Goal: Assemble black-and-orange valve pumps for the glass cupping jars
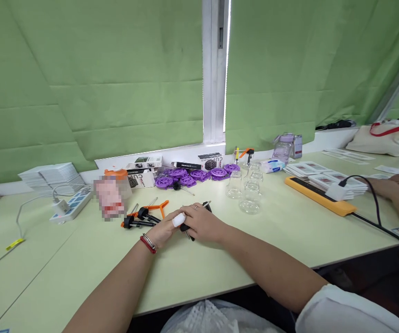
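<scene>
My left hand (pixel 166 230) and my right hand (pixel 203 224) meet over the table, fingers bent and overlapping. A small black piece with thin metal rods (pixel 187 232) shows partly below and between them; most of it is hidden by the fingers. My left thumb carries a white wrap (pixel 179 219), and bracelets circle that wrist. Just left of the hands lie several black rod-like parts with round caps (pixel 138 223) and an orange forked piece (pixel 162 209). Another black-capped rod (pixel 177 186) rests behind them.
Purple wheel-shaped parts (pixel 199 175) and boxes (pixel 143 179) line the back. Glass vessels (pixel 249 203) stand right of my hands. An orange power strip (pixel 319 196) lies farther right, near another person's hand (pixel 381 187). A white power strip (pixel 70 208) is at left.
</scene>
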Demonstrator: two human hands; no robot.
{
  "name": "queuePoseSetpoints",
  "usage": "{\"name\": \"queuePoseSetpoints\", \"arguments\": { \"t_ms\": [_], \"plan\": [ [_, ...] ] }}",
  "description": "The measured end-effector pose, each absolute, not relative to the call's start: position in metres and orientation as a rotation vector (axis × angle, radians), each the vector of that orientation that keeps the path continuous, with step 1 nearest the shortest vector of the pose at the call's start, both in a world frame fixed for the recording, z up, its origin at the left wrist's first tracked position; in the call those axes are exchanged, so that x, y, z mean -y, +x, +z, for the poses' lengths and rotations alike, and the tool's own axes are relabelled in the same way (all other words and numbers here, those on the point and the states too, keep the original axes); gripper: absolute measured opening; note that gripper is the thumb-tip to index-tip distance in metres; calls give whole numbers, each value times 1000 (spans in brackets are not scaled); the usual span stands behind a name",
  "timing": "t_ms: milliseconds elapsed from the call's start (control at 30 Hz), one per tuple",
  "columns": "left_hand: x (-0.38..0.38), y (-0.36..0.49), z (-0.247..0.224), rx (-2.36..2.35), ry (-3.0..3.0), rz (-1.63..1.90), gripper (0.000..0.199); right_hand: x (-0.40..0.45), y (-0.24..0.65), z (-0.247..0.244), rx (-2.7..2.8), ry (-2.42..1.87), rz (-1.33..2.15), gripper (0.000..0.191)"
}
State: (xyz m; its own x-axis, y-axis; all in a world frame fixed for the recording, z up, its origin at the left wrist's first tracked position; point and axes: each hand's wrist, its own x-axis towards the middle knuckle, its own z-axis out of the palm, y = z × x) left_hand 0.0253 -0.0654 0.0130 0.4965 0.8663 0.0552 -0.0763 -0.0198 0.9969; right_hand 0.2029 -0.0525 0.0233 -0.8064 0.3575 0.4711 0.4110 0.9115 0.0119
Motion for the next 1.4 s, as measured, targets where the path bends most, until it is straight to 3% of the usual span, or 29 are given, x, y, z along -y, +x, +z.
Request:
{"name": "queuePoseSetpoints", "arguments": {
  "t_ms": [267, 567, 700, 833, 1400],
  "plan": [
    [75, 33, 29, -800, 1545, 738, 64, 60, 202, 27, 2602, -599, -58, 25],
    [64, 29, 19, -983, 1390, 971, 36, 41, 210, 25, 2373, -711, -184, 29],
    [56, 22, 21, -1056, 1262, 1199, 30, 11, 232, 18, 1980, -1297, 34, 21],
    [54, 20, 24, -1115, 1150, 1326, 29, -10, 250, 4, 1948, -1743, 446, 19],
    [49, 17, 18, -1177, 1111, 1325, 31, -15, 244, -3, 1972, -1884, 386, 24]
  ]
}}
